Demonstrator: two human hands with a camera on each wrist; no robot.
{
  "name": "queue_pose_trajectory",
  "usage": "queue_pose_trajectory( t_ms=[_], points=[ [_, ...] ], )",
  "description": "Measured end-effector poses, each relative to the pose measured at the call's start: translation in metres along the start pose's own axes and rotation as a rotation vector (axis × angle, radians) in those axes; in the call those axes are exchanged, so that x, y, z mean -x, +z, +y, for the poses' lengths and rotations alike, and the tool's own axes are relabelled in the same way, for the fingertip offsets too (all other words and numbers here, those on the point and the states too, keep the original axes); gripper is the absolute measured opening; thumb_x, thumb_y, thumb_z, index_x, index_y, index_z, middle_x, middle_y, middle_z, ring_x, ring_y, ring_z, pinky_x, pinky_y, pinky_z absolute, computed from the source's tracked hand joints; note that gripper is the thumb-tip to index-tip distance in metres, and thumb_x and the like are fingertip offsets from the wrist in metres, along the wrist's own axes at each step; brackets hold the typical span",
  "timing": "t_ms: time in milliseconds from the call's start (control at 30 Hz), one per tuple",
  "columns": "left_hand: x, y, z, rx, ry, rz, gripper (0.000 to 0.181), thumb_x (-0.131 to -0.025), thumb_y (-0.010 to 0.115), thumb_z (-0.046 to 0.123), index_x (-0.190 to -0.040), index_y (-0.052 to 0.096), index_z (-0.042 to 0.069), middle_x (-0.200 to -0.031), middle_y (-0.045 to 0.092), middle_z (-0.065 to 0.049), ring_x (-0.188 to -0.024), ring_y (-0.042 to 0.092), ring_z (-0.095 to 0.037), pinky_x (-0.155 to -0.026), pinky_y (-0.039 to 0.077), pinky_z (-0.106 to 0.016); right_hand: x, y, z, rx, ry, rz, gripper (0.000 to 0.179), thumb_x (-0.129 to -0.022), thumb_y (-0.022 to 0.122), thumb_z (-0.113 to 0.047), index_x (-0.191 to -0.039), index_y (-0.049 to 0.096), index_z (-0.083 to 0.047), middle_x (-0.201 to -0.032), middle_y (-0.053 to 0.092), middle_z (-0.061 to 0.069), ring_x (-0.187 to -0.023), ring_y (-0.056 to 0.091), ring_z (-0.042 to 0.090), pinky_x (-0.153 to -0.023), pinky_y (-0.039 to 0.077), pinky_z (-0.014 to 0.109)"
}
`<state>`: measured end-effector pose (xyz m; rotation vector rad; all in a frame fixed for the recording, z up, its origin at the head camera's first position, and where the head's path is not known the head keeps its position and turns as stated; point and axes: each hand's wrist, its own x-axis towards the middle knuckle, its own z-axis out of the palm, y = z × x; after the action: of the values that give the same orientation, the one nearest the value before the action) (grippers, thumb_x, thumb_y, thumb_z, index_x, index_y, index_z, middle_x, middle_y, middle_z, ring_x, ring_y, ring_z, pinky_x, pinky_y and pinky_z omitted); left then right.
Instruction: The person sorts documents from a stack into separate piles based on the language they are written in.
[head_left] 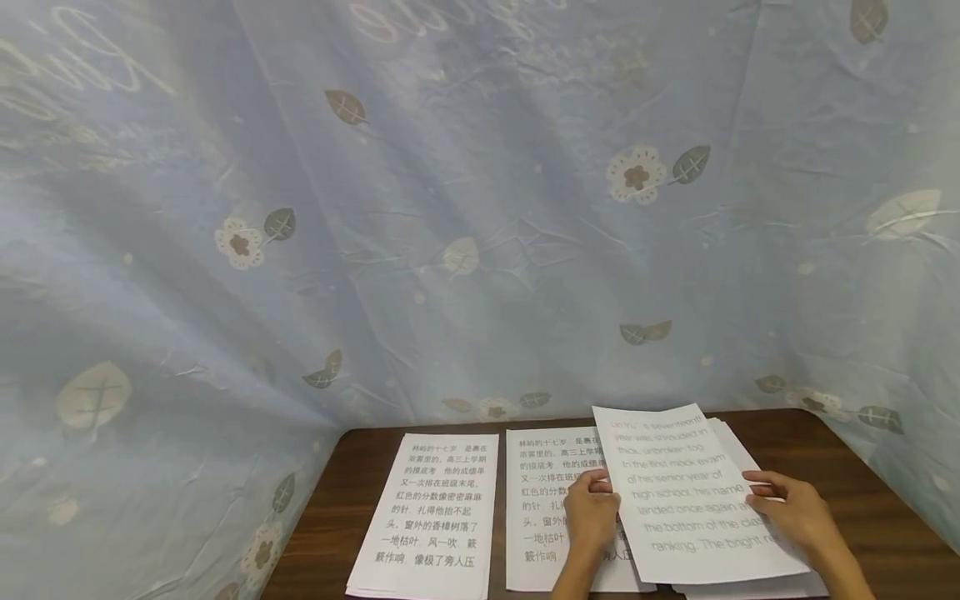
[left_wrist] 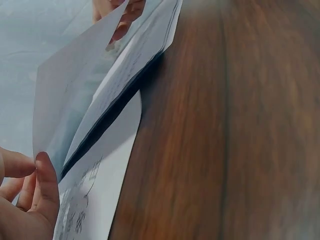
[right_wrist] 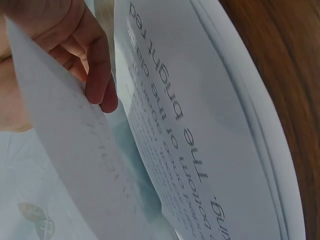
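A printed sheet of paper (head_left: 682,508) with English text is lifted and tilted above a stack of English-printed paper (right_wrist: 200,105). My left hand (head_left: 592,515) pinches the sheet's left edge between thumb and finger; the left wrist view shows that hand (left_wrist: 32,195) at the edge. On the opposite side, my right hand (head_left: 795,510) grips the right edge, its fingertips (right_wrist: 97,92) against the sheet. Most of the lower stack is hidden behind the lifted sheet in the head view. Beneath my left hand lies a stack of Chinese-printed paper (head_left: 536,521).
Another stack of Chinese-printed paper (head_left: 431,512) lies at the left of the brown wooden table (head_left: 315,533). A pale blue cloth (head_left: 487,250) with leaf and flower prints hangs behind the table and along its sides.
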<state>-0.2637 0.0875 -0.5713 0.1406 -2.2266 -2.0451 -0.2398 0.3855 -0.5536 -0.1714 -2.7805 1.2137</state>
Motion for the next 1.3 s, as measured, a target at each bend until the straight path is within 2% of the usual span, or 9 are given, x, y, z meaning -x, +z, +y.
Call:
queue_pose_trajectory(
  t_ms=[67, 133, 233, 300, 367, 667, 900, 1167, 1300],
  points=[
    [0.001, 0.005, 0.0, 0.012, 0.002, -0.005, 0.038, -0.086, 0.072, -0.006, -0.121, 0.075, 0.007, -0.096, 0.069, -0.003, -0.072, 0.065, -0.008, -0.059, 0.056, -0.018, 0.0, -0.004, 0.004, 0.01, 0.004, -0.008, 0.052, -0.1, 0.073, -0.019, -0.143, 0.06, 0.009, -0.121, 0.075, 0.027, -0.111, 0.068, 0.035, -0.088, 0.043, 0.04],
    [0.002, 0.011, 0.001, 0.02, 0.003, -0.008, 0.038, -0.085, 0.072, -0.007, -0.12, 0.075, 0.007, -0.095, 0.069, -0.002, -0.072, 0.065, -0.009, -0.059, 0.056, -0.019, 0.0, -0.007, 0.008, -0.001, 0.025, -0.023, 0.053, -0.101, 0.071, -0.019, -0.144, 0.059, 0.009, -0.123, 0.073, 0.029, -0.118, 0.064, 0.046, -0.09, 0.042, 0.047],
    [0.004, 0.019, 0.0, 0.021, -0.006, 0.005, 0.038, -0.083, 0.073, -0.008, -0.116, 0.077, 0.008, -0.091, 0.069, 0.0, -0.069, 0.064, -0.009, -0.056, 0.054, -0.019, 0.0, -0.012, 0.013, -0.012, 0.07, -0.039, 0.054, -0.1, 0.071, -0.02, -0.145, 0.058, 0.008, -0.124, 0.073, 0.027, -0.107, 0.068, 0.029, -0.09, 0.044, 0.042],
    [0.005, 0.025, -0.001, 0.021, -0.013, 0.013, 0.037, -0.081, 0.074, -0.009, -0.113, 0.077, 0.009, -0.089, 0.068, 0.001, -0.067, 0.063, -0.008, -0.053, 0.053, -0.019, 0.001, -0.015, 0.016, -0.021, 0.089, -0.043, 0.055, -0.1, 0.072, -0.02, -0.146, 0.058, 0.007, -0.124, 0.074, 0.025, -0.1, 0.064, 0.013, -0.087, 0.041, 0.037],
    [0.006, 0.029, -0.002, 0.028, -0.021, 0.018, 0.037, -0.079, 0.074, -0.01, -0.11, 0.078, 0.009, -0.087, 0.068, 0.002, -0.063, 0.063, -0.008, -0.051, 0.053, -0.019, 0.002, -0.017, 0.018, -0.016, 0.096, -0.039, 0.055, -0.1, 0.072, -0.02, -0.146, 0.058, 0.007, -0.122, 0.075, 0.023, -0.096, 0.06, 0.004, -0.086, 0.04, 0.035],
    [0.011, 0.036, 0.002, 0.063, 0.013, -0.001, 0.039, -0.078, 0.071, -0.014, -0.111, 0.077, 0.005, -0.086, 0.068, -0.001, -0.058, 0.061, -0.006, -0.05, 0.051, -0.016, 0.0, -0.024, 0.021, 0.0, 0.093, 0.01, 0.053, -0.098, 0.072, -0.018, -0.142, 0.06, 0.008, -0.117, 0.076, 0.022, -0.09, 0.063, 0.009, -0.069, 0.04, 0.022],
    [0.011, 0.039, 0.003, 0.029, -0.023, -0.015, 0.039, -0.08, 0.071, -0.012, -0.112, 0.078, 0.009, -0.087, 0.067, 0.002, -0.06, 0.061, -0.007, -0.051, 0.049, -0.016, 0.002, -0.022, 0.023, -0.006, 0.106, 0.022, 0.051, -0.098, 0.071, -0.016, -0.142, 0.061, 0.008, -0.116, 0.077, 0.021, -0.085, 0.061, 0.005, -0.068, 0.041, 0.023],
    [0.009, 0.043, 0.0, 0.036, 0.048, -0.005, 0.037, -0.079, 0.073, -0.01, -0.11, 0.078, 0.009, -0.086, 0.069, 0.003, -0.065, 0.06, -0.003, -0.054, 0.052, -0.019, -0.001, -0.026, 0.025, 0.043, 0.054, 0.042, 0.048, -0.1, 0.069, -0.017, -0.141, 0.062, 0.009, -0.119, 0.077, 0.025, -0.083, 0.06, -0.002, -0.07, 0.041, 0.022],
    [0.008, 0.044, -0.002, 0.039, 0.04, 0.005, 0.036, -0.079, 0.072, -0.011, -0.109, 0.078, 0.007, -0.085, 0.068, 0.004, -0.065, 0.059, -0.003, -0.054, 0.052, -0.019, -0.001, -0.025, 0.026, 0.047, 0.041, 0.047, 0.048, -0.1, 0.07, -0.016, -0.14, 0.062, 0.009, -0.119, 0.077, 0.025, -0.08, 0.057, -0.01, -0.069, 0.041, 0.02]
  ],
)
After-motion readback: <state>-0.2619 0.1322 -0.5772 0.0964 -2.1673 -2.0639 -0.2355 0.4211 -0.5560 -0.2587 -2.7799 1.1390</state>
